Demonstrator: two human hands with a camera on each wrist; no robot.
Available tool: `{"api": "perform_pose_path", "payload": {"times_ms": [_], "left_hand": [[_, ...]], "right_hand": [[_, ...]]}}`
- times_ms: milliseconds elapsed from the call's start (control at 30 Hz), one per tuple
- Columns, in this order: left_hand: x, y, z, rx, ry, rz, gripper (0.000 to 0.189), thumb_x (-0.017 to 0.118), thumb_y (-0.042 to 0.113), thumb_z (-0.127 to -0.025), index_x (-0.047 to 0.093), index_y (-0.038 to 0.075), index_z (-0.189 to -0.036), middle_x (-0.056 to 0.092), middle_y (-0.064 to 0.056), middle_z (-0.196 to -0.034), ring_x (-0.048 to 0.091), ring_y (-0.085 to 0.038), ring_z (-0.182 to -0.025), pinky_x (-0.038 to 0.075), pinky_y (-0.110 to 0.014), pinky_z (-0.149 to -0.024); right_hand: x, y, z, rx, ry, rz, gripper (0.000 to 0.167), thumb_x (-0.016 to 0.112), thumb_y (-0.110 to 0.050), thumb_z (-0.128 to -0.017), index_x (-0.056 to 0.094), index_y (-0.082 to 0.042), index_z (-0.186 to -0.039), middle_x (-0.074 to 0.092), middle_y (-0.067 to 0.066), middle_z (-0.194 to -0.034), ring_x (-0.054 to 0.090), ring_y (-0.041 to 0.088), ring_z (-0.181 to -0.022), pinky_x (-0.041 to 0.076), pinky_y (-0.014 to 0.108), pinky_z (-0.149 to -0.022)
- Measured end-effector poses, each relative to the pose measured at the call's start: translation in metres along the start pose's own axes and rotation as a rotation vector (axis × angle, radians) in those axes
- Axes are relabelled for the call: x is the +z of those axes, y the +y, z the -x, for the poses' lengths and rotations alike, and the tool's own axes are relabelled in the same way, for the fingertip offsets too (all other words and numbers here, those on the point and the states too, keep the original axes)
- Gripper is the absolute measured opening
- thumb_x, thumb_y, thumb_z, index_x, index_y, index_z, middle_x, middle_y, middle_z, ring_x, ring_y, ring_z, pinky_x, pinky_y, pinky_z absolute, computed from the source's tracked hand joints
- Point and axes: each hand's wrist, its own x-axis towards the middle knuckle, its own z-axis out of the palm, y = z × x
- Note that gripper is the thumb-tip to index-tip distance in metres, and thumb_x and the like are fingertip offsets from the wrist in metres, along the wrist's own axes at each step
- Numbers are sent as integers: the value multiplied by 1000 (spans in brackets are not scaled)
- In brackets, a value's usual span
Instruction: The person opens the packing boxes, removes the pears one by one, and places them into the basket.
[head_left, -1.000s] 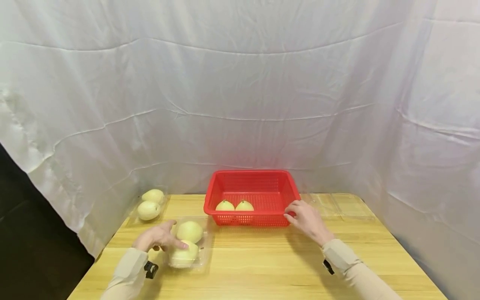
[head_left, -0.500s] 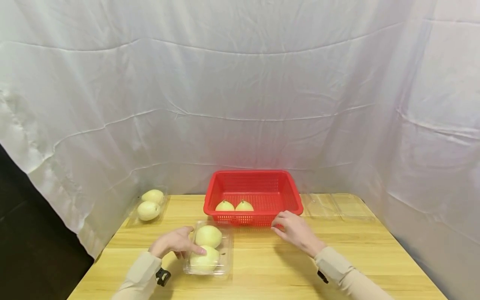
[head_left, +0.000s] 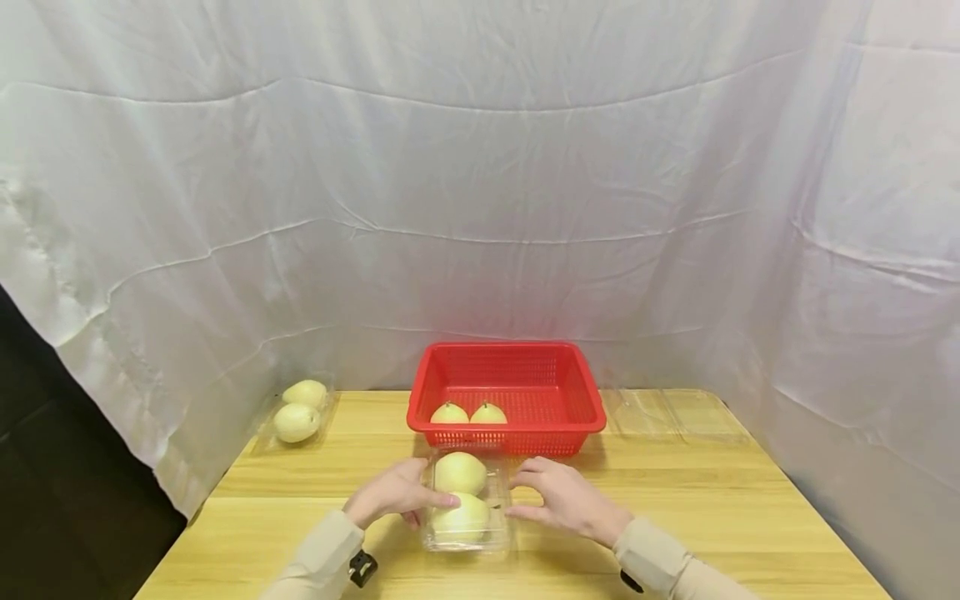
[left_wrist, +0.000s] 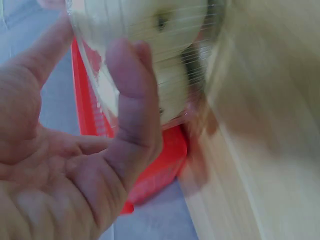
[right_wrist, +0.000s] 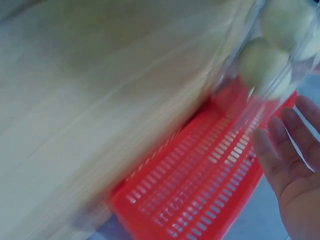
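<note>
My left hand grips a clear plastic clamshell box by its left side, thumb over the top. Two pale yellow pears lie inside it, a far pear and a near pear. In the left wrist view the thumb and fingers come round the box wall. My right hand is just off the box's right side, fingers loosely bent and holding nothing. The right wrist view shows its fingers spread beside the box.
Directly behind the box stands a red plastic basket with two pears at its front left. Another clear box with two pears sits at the table's far left. At the back right lies an open clear clamshell. White cloth hangs behind.
My left hand has carried the box with the pears rightward to the front of the basket. My right hand has left the basket's rim and come toward the box's right side.
</note>
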Motion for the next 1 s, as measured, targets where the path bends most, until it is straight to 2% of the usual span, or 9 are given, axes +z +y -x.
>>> {"api": "perform_pose_path", "payload": {"times_ms": [100, 233, 333, 433, 567, 700, 833, 1000], "left_hand": [[11, 1, -6, 14, 5, 59, 85, 80, 36, -81, 39, -1, -146, 64, -12, -96, 61, -16, -48, 56, -43, -52], [23, 5, -14, 30, -9, 152, 87, 78, 30, -84, 31, -5, -149, 64, -12, -82, 61, -14, -49, 56, -41, -53], [28, 6, -17, 32, -24, 205, 87, 75, 25, -86, 26, -9, -149, 62, -11, -71, 63, -14, -50, 57, -42, -55], [30, 6, -20, 37, -41, 232, 82, 71, 22, -90, 24, -12, -148, 59, -9, -69, 63, -14, -51, 57, -41, -56], [30, 6, -23, 37, -65, 263, 72, 61, 19, -97, 22, -16, -146, 57, -9, -69, 64, -14, -52, 57, -35, -54], [30, 4, -25, 55, -82, 317, 65, 53, 15, -101, 20, -16, -147, 56, -8, -69, 64, -15, -55, 55, -29, -53], [29, 2, -24, 101, -67, 327, 61, 58, 4, -94, 28, -15, -144, 59, -11, -79, 68, -19, -64, 57, -33, -59], [27, 0, -20, 134, -62, 321, 58, 69, -5, -80, 45, -15, -132, 61, -17, -91, 66, -18, -72, 58, -36, -66]], "right_hand": [[3, -7, 1, -13, 3, -2, 44, 64, -56, -88, 72, -18, -108, 66, -5, -110, 62, 9, -101, 55, 30, -85], [4, -12, 3, -32, 15, 22, 54, 62, -67, -83, 69, -20, -110, 64, -8, -112, 58, 7, -102, 53, 28, -80], [4, -15, 4, -19, 18, 47, 57, 62, -71, -79, 67, -22, -110, 61, -11, -109, 55, 5, -98, 50, 23, -72], [3, -19, 4, 13, 13, 78, 59, 62, -74, -77, 65, -23, -108, 60, -11, -108, 54, 6, -98, 48, 23, -69], [1, -25, 3, 60, -52, 123, 68, 63, -78, -72, 62, -25, -114, 58, -7, -116, 54, 12, -108, 52, 34, -76], [0, -32, 1, 81, -150, 135, 80, 67, -77, -69, 54, -27, -130, 51, 1, -132, 49, 20, -122, 52, 47, -83], [1, -35, -1, 90, -216, 124, 86, 69, -74, -70, 47, -31, -141, 42, 9, -145, 42, 31, -134, 49, 58, -89], [0, -34, -7, 122, -266, 77, 84, 69, -71, -72, 46, -34, -143, 35, 12, -152, 33, 44, -140, 41, 72, -90]]}}
